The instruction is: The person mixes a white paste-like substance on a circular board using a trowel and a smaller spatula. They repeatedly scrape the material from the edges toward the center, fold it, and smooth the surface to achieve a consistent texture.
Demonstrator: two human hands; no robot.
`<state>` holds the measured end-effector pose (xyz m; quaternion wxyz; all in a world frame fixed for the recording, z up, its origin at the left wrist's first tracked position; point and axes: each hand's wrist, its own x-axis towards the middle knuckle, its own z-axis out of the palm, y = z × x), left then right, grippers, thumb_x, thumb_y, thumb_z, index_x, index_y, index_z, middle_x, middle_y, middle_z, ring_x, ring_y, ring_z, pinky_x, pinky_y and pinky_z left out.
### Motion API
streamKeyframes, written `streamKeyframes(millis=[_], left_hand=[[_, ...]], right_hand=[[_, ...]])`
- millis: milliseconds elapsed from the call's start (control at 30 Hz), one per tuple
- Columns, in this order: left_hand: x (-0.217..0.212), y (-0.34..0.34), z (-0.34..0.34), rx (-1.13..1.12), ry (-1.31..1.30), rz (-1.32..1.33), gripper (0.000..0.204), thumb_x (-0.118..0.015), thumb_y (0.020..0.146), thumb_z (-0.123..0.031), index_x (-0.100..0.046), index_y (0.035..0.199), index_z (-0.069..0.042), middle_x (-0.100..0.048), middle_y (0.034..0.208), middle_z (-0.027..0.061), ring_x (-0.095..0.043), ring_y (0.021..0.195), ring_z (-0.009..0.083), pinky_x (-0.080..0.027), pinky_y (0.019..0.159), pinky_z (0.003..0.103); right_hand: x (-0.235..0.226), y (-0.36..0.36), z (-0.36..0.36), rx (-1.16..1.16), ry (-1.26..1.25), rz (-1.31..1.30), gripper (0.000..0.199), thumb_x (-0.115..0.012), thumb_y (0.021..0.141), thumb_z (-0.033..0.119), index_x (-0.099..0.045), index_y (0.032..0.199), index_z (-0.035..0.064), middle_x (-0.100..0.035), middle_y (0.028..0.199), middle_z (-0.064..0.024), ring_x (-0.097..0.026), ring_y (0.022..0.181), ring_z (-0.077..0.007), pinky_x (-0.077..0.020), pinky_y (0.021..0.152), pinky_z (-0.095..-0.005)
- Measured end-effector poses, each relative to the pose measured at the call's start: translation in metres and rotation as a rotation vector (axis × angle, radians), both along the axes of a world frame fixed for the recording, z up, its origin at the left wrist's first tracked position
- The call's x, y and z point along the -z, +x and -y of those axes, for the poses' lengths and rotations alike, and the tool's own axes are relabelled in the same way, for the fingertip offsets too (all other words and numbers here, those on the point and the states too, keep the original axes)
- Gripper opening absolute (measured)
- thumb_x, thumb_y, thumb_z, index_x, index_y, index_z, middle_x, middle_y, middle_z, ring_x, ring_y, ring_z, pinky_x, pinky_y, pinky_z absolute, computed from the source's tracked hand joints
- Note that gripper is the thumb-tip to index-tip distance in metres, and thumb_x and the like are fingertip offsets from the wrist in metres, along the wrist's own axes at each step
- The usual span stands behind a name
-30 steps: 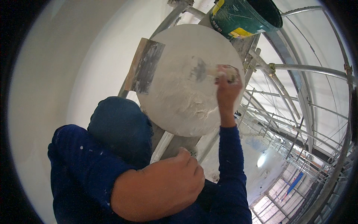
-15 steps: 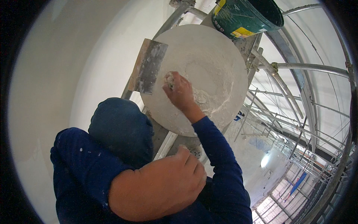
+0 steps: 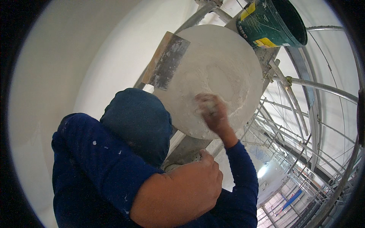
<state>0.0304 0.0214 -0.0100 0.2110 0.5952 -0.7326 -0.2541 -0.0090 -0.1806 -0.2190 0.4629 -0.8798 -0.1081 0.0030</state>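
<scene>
My right hand (image 3: 213,115) is over the lower right part of a round, pale board (image 3: 213,41) dusted and smeared with white powder. Its fingers are curled but blurred by motion; something pale shows between them, and I cannot make out what. My left hand (image 3: 199,180) is close in front, its forearm bent across. The fingers are curled in, and whatever they hold, if anything, is hidden. On the board's left edge lies a wide metal blade with a wooden back (image 3: 171,60), touched by neither hand.
A green bucket (image 3: 266,26) with yellow labels stands tilted in view beyond the board. Metal scaffold tubes (image 3: 323,86) run along the right. A smooth pale wall (image 3: 49,98) curves up at the left. My bent knee (image 3: 138,125) is just before the board.
My right hand has moved right and nearer across the board, away from the blade. Board, blade and bucket appear shifted right as the view moved. The left hand stays curled.
</scene>
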Motion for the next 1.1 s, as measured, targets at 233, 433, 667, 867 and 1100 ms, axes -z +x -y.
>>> streamKeyframes(millis=[233, 433, 667, 867, 1100], left_hand=[[-0.019, 0.014, 0.005, -0.032, 0.049, -0.039, 0.034, -0.052, 0.086, -0.022, -0.059, 0.102, 0.008, -0.062, 0.095, 0.0185, -0.062, 0.089, 0.0270, -0.050, 0.085, 0.040], [-0.018, 0.009, 0.004, -0.014, 0.065, -0.019, 0.033, -0.053, 0.086, -0.021, -0.059, 0.103, 0.007, -0.062, 0.094, 0.0186, -0.062, 0.090, 0.0275, -0.050, 0.085, 0.040], [-0.020, 0.012, 0.005, 0.038, 0.174, -0.075, 0.034, -0.053, 0.087, -0.020, -0.058, 0.107, 0.008, -0.062, 0.099, 0.0209, -0.062, 0.093, 0.0293, -0.051, 0.086, 0.042], [-0.019, 0.021, 0.009, 0.081, 0.158, -0.086, 0.035, -0.053, 0.089, -0.019, -0.057, 0.112, 0.007, -0.063, 0.103, 0.0220, -0.063, 0.096, 0.0311, -0.050, 0.086, 0.043], [-0.023, 0.021, 0.014, 0.144, 0.196, 0.009, 0.038, -0.053, 0.089, -0.020, -0.056, 0.118, 0.005, -0.063, 0.104, 0.0216, -0.063, 0.097, 0.0310, -0.050, 0.086, 0.042]], right_hand=[[0.023, -0.019, -0.002, -0.174, -0.124, -0.128, 0.038, -0.067, 0.078, 0.011, -0.053, 0.114, 0.0061, -0.060, 0.104, -0.0146, -0.059, 0.095, -0.0366, -0.0482, 0.080, -0.0434], [-0.017, 0.003, 0.038, -0.017, -0.067, -0.142, 0.026, -0.065, 0.084, 0.008, -0.057, 0.109, 0.0050, -0.063, 0.105, -0.0149, -0.062, 0.097, -0.0340, -0.0496, 0.083, -0.0391], [-0.055, -0.017, 0.064, 0.059, 0.035, -0.215, 0.024, -0.065, 0.086, 0.006, -0.058, 0.109, 0.0057, -0.064, 0.107, -0.0127, -0.064, 0.097, -0.0298, -0.0504, 0.084, -0.0368], [-0.016, -0.090, 0.038, -0.121, 0.057, -0.400, 0.031, -0.065, 0.082, 0.005, -0.056, 0.111, 0.0079, -0.060, 0.105, -0.0123, -0.058, 0.100, -0.0323, -0.0470, 0.087, -0.0409], [-0.014, -0.058, 0.068, -0.149, -0.103, -0.347, 0.031, -0.064, 0.082, 0.002, -0.056, 0.111, 0.0080, -0.060, 0.101, -0.0115, -0.059, 0.097, -0.0323, -0.0486, 0.084, -0.0389]])
